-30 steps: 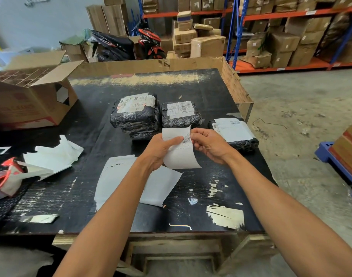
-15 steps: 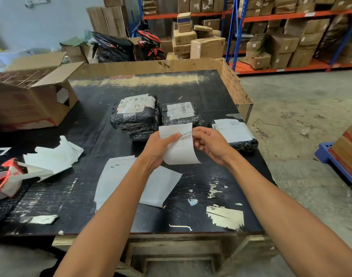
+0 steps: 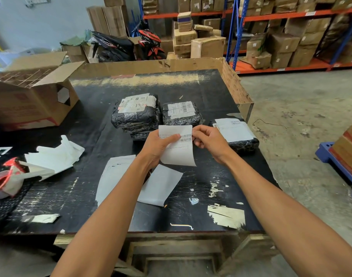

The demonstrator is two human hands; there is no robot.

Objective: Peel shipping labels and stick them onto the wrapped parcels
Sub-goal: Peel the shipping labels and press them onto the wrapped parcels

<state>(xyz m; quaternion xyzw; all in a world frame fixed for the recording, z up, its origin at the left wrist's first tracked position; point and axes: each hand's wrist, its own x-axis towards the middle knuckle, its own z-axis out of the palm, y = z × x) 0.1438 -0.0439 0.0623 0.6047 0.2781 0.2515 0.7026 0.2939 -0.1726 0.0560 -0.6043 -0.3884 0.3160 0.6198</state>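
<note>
Shipping label pinched between both hands, above table.

3 parcels mid table; box left; papers in front.

Warehouse: pallet racking of cartons, concrete floor.
</note>
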